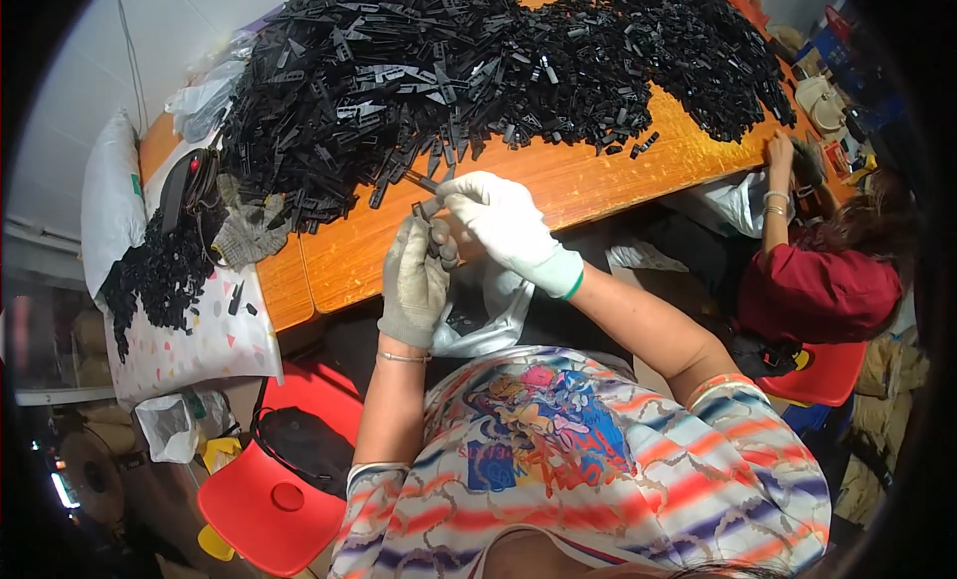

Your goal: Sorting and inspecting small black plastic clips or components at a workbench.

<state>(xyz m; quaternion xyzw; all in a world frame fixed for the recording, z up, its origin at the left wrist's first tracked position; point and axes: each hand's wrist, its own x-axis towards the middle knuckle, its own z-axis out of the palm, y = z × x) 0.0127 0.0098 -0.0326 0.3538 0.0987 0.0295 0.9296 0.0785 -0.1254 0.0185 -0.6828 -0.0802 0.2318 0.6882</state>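
My left hand (414, 285), in a greyish-white work glove, is closed around a small black plastic piece (430, 208) just off the table's near edge. Beside and slightly above it, my right hand (506, 225) wears a white glove with a green cuff edge. Its fingers pinch a slim dark plastic strip (421, 181) that points left toward the pile. The two hands almost meet, and whether the two pieces touch is hidden by the fingers. Just beyond lies a large heap of flat black plastic parts (399, 91).
The parts cover much of an orange wooden table (588, 185). At left, a patterned cloth (199, 355) bears small black pieces (164, 280) near a grey knitted glove (249, 230). A red chair (269, 519) stands lower left. Another person in a dark red top (817, 290) works at right.
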